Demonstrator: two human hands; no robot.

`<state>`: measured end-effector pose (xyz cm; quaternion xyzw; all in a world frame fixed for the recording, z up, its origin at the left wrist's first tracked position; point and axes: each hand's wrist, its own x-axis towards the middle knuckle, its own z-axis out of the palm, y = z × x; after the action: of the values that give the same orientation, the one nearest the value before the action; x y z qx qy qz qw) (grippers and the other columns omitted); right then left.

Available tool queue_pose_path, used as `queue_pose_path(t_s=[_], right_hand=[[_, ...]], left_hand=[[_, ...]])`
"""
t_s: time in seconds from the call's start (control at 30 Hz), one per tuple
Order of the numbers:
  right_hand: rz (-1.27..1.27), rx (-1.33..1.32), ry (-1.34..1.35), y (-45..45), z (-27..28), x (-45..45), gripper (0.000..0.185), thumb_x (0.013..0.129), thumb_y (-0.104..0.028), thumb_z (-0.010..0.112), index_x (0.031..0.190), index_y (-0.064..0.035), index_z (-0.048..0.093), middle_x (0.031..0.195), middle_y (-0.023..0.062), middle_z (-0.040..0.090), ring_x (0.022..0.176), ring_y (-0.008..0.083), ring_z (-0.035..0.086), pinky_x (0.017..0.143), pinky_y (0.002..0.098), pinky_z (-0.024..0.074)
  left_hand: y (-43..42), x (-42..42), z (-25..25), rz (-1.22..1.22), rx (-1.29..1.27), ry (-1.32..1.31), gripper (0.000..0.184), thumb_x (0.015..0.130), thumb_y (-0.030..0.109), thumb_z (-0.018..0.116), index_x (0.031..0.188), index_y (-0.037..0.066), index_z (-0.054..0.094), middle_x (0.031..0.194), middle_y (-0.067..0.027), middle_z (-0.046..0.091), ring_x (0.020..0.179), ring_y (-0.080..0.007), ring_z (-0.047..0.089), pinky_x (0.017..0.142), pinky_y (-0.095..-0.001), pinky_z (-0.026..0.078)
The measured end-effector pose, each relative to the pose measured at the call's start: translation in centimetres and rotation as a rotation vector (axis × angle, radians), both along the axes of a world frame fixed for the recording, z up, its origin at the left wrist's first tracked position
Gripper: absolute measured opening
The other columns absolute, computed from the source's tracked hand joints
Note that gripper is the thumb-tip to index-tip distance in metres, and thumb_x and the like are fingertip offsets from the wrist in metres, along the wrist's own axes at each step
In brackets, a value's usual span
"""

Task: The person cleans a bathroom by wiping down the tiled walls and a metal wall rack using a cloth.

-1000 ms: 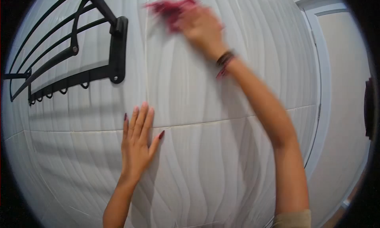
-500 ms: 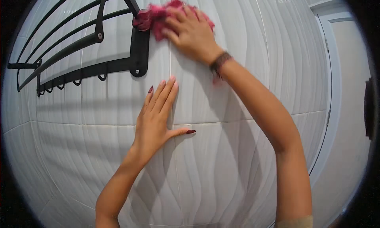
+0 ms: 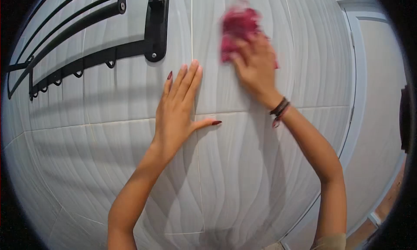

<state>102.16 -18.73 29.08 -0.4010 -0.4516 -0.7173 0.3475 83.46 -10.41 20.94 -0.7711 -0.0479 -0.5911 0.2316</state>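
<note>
The pink cloth point(image 3: 241, 26) has shifted from the black rack point(image 3: 126, 49) to one o'clock, under the right hand point(image 3: 257, 70) (grip indeterminate); left hand point(image 3: 176, 109) splayed; even pressure advisable.

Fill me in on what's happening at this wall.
A person has both bare hands up at a pale tiled wall. The right hand holds a crumpled dark pink cloth against the tiles; the cloth looks blurred, as if in motion. The left hand holds nothing and rests palm-in on the wall, below and to the right of a black hook rack.
</note>
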Motion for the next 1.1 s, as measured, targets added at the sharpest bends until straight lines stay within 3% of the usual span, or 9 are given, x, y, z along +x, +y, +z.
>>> queue_pose_path(t_s=[0.1, 0.33, 0.43, 0.5, 0.57, 0.67, 0.77, 0.87, 1.1], right_hand=[[0.083, 0.02, -0.171, 3.1, 1.3, -3.0, 0.028, 0.083, -0.033, 0.049, 0.101, -0.0155, 0.059, 0.118, 0.0055, 0.048, 0.118, 0.0316, 0.036, 0.099, 0.0497, 0.0219], [0.222, 0.24, -0.196, 7.2, 15.0, -8.0, 0.022, 0.08, -0.03, 0.051, 0.089, -0.0131, 0.063, 0.11, 0.0028, 0.056, 0.106, 0.0221, 0.046, 0.093, 0.0436, 0.0298], [0.267, 0.096, -0.112, 6.4, 17.2, -8.1, 0.021, 0.081, -0.028, 0.049, 0.09, -0.0156, 0.063, 0.108, 0.0005, 0.056, 0.105, 0.0204, 0.047, 0.091, 0.0442, 0.0291], [0.152, -0.238, -0.057, 5.8, 16.2, -7.5, 0.027, 0.084, -0.031, 0.048, 0.101, -0.0127, 0.059, 0.118, 0.0063, 0.05, 0.116, 0.0251, 0.04, 0.097, 0.0461, 0.0275], [0.046, -0.064, -0.476, 5.3, 12.4, -5.9, 0.026, 0.085, -0.031, 0.047, 0.101, -0.0137, 0.06, 0.117, 0.0042, 0.052, 0.116, 0.0215, 0.042, 0.096, 0.0459, 0.0287], [-0.033, -0.036, -0.467, 4.1, 11.4, -4.8, 0.025, 0.085, -0.03, 0.047, 0.101, -0.015, 0.06, 0.117, 0.0029, 0.052, 0.117, 0.0208, 0.041, 0.097, 0.0455, 0.0278], [0.289, -0.133, -0.304, 3.9, 15.3, -7.0, 0.021, 0.081, -0.028, 0.049, 0.092, -0.016, 0.062, 0.109, 0.0009, 0.055, 0.104, 0.0197, 0.047, 0.09, 0.0445, 0.0297], [0.254, 0.074, -0.2, 6.2, 16.4, -7.8, 0.021, 0.081, -0.028, 0.049, 0.092, -0.0161, 0.062, 0.11, 0.0001, 0.054, 0.104, 0.0208, 0.048, 0.088, 0.0418, 0.0322], [0.014, 0.041, -0.267, 3.9, 9.8, -4.8, 0.026, 0.085, -0.031, 0.047, 0.105, -0.0184, 0.057, 0.118, -0.0006, 0.051, 0.12, 0.0195, 0.037, 0.099, 0.0493, 0.0248]], left_hand=[[0.1, 0.1, -0.5, -0.016, 0.015, -0.011, 0.102, 0.051, 0.043, 0.075, 0.133, 0.003, 0.029, 0.139, -0.0082, 0.029, 0.129, -0.0237, 0.027, 0.106, -0.0405, 0.021], [-0.3, 0.3, -0.1, 0.0, -0.041, -0.008, 0.105, 0.051, 0.041, 0.076, 0.134, 0.004, 0.026, 0.141, -0.008, 0.025, 0.129, -0.0254, 0.026, 0.105, -0.0422, 0.022], [-0.2, 0.1, -0.3, 0.003, -0.03, -0.028, 0.104, 0.051, 0.041, 0.076, 0.134, 0.004, 0.025, 0.141, -0.0076, 0.026, 0.129, -0.0253, 0.025, 0.106, -0.0416, 0.022], [0.0, 0.1, -0.3, -0.002, -0.047, -0.021, 0.104, 0.053, 0.045, 0.075, 0.135, 0.006, 0.025, 0.142, -0.0074, 0.023, 0.131, -0.0264, 0.022, 0.106, -0.0428, 0.019], [-0.2, 0.1, -0.4, 0.013, -0.083, -0.014, 0.104, 0.053, 0.045, 0.075, 0.136, 0.006, 0.024, 0.143, -0.007, 0.022, 0.131, -0.026, 0.02, 0.106, -0.0425, 0.019], [-0.1, 0.2, -0.3, 0.052, -0.078, -0.017, 0.105, 0.054, 0.045, 0.074, 0.137, 0.008, 0.023, 0.143, -0.0063, 0.02, 0.132, -0.0253, 0.019, 0.106, -0.043, 0.02], [-1.0, 0.3, -0.8, 0.087, -0.101, -0.012, 0.105, 0.054, 0.046, 0.074, 0.137, 0.008, 0.023, 0.143, -0.0059, 0.021, 0.132, -0.0251, 0.02, 0.106, -0.0432, 0.021], [-1.0, 0.2, -0.3, 0.138, -0.098, 0.008, 0.104, 0.054, 0.046, 0.073, 0.137, 0.009, 0.023, 0.143, -0.0055, 0.022, 0.131, -0.0249, 0.02, 0.106, -0.0429, 0.021], [-1.3, -0.4, -0.4, 0.126, -0.043, 0.028, 0.102, 0.054, 0.047, 0.073, 0.136, 0.008, 0.024, 0.143, -0.0054, 0.021, 0.131, -0.0247, 0.022, 0.106, -0.0422, 0.022]])
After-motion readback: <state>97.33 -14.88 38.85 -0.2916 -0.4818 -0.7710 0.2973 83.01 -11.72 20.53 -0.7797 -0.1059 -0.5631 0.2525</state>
